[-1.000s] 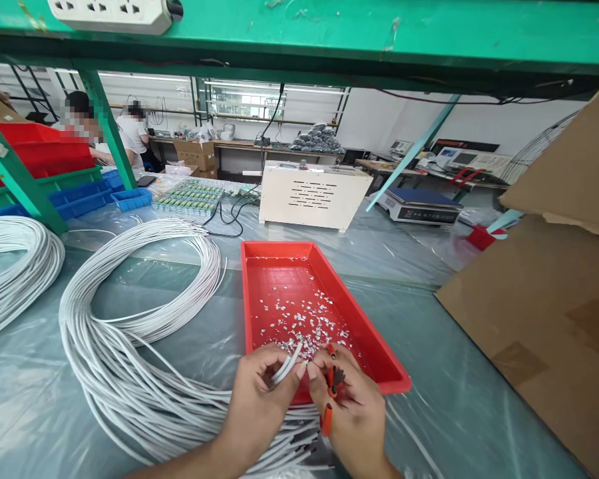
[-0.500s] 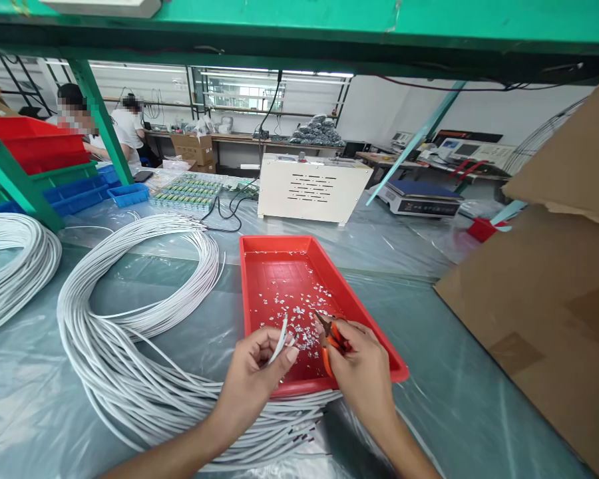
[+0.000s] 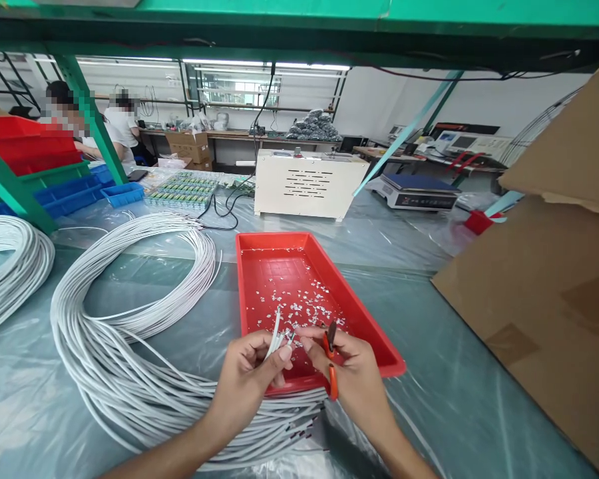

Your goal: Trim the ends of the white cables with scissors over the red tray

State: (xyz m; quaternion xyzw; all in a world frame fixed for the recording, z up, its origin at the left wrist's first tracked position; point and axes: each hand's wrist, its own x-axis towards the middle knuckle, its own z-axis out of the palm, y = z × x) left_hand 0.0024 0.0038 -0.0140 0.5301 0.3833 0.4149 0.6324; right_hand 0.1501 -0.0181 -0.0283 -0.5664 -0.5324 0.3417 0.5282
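My left hand (image 3: 253, 364) pinches the ends of white cables (image 3: 274, 339) over the near end of a red tray (image 3: 369, 311). Orange-handled cutters (image 3: 331, 362) are held in my right hand (image 3: 353, 372), their dark jaws tipped upward. My right thumb and forefinger reach to the cable tips beside my left thumb; whether they touch the thin wires there cannot be made out. Small white scraps (image 3: 299, 307) lie scattered on the tray floor. From under my left hand a large coil of white cable (image 3: 130, 372) spreads over the plastic-covered bench.
Another cable coil (image 3: 10, 266) lies at the far left. Behind the tray stand a cream metal box (image 3: 307, 186), a scale (image 3: 414, 193) and circuit boards (image 3: 182, 191). Cardboard (image 3: 534, 313) blocks the right side. A green shelf beam (image 3: 299, 20) runs overhead. Two people sit at the back left.
My right hand has moved left to the cable tips, thumb and forefinger stretched out. The cutters have turned back into the palm, jaws now pointing up. The view has shifted slightly.
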